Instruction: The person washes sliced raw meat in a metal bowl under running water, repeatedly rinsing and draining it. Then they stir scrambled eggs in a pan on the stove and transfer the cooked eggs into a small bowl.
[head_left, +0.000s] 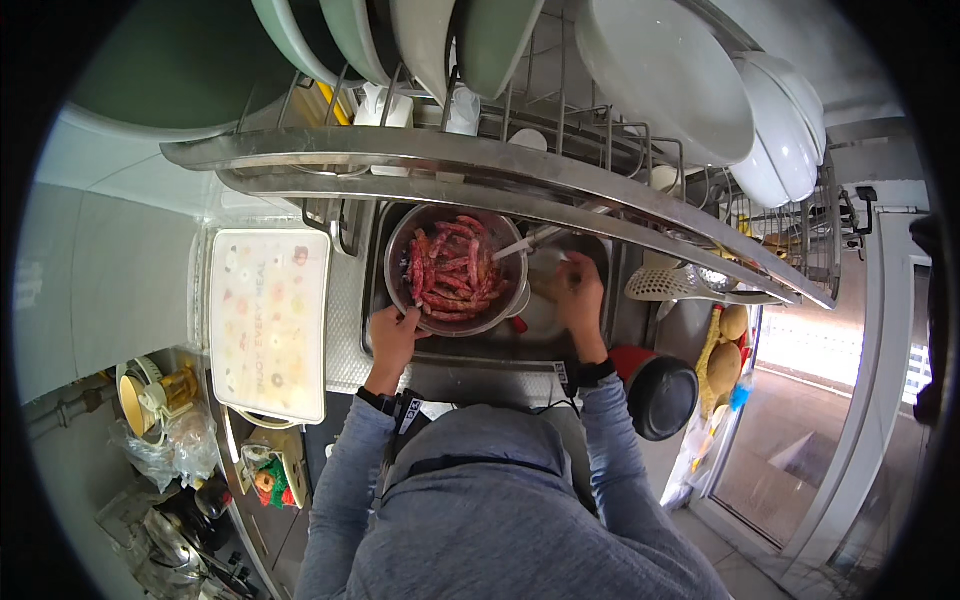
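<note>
A round stainless steel basin (517, 227) stands in the left part of the sink (480, 349). It is filled with red mottled bean pods (453, 279). The faucet spout (513, 247) reaches over the basin's right side. My left hand (395, 339) grips the basin's lower left rim, thumb on top. My right hand (582, 294) is over the right part of the sink, to the right of the basin; it is blurred and its fingers are bent. Whether it holds anything cannot be told. A small red object (519, 324) lies beside the basin.
A steel dish rack (510, 161) with plates and white bowls (776, 135) hangs above the sink. Left of the sink lies a white board or lid with printed pictures (270, 326). At right are a slotted spoon (664, 285) and a black-and-red container (660, 397).
</note>
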